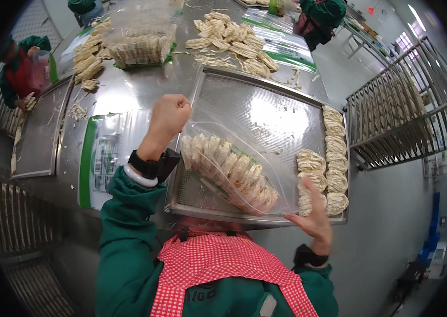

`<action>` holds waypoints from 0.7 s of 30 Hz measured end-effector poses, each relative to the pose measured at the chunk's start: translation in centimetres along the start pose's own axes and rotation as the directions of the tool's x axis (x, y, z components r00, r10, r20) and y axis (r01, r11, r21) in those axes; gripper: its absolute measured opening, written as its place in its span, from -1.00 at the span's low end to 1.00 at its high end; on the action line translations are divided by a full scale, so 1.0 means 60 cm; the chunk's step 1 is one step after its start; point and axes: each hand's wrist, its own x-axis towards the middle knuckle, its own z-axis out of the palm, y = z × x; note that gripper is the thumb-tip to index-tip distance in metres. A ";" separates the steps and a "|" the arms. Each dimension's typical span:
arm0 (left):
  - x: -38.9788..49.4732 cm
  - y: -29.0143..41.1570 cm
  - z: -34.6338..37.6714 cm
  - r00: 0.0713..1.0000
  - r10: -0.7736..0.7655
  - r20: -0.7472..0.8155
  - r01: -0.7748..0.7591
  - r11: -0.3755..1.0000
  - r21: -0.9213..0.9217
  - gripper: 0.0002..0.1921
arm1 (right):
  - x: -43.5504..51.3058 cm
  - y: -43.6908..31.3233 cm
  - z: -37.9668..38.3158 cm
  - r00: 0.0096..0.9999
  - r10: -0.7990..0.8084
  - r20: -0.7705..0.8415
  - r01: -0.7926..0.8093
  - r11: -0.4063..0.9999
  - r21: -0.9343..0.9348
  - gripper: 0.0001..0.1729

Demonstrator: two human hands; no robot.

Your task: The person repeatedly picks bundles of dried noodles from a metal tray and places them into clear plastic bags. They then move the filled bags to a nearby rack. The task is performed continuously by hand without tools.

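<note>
A clear plastic bag [229, 174] lies slantwise on a metal mesh tray [223, 85], holding a row of dried noodle bundles. At the tray's left edge, my left hand [170, 115] is closed in a fist, pinching the upper left edge of the bag's film. My right hand [314, 214] is blurred, with thumb and fingers spread, close to the bag's right corner. It partly covers a short row of loose noodle bundles [311, 160]. Beside these, a longer column of noodle bundles [335, 146] lines the tray's right side.
Flat printed bags [106, 158] lie left of the tray. Beyond are a noodle pile [231, 39] and filled bags [140, 45] on the steel table [152, 85]. Another person [25, 71] stands at left by a second tray [41, 130]. A wheeled metal rack [397, 107] stands at right.
</note>
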 end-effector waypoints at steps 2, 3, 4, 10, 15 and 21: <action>-0.005 0.007 -0.009 1.000 0.003 -0.004 -0.003 1.000 0.008 -0.80 | -0.003 0.023 0.067 0.999 0.018 0.046 -0.028 0.976 0.214 -0.57; -0.008 0.011 -0.017 1.000 -0.007 0.013 0.008 1.000 -0.011 -0.80 | -0.006 0.030 0.082 0.991 0.085 0.103 -0.115 0.936 0.333 -0.70; -0.012 0.015 -0.027 0.999 -0.007 0.042 0.008 0.999 -0.033 -0.80 | -0.006 0.036 0.089 0.998 0.030 -0.062 -0.005 0.931 0.366 -0.77; -0.035 0.002 -0.103 0.992 -0.123 0.023 0.125 0.952 -0.281 -0.81 | 0.047 0.011 0.028 0.892 0.096 -0.442 -0.018 0.984 0.177 -0.73; -0.024 -0.060 -0.121 0.977 -0.151 0.150 0.201 0.882 -0.427 -0.84 | 0.161 -0.091 0.016 0.777 -0.262 -0.572 0.335 0.942 0.024 -0.70; -0.055 -0.158 -0.215 0.964 -0.237 0.125 0.257 0.684 -0.683 -0.71 | 0.364 -0.240 0.034 0.852 -0.298 -0.430 0.412 0.888 0.201 -0.68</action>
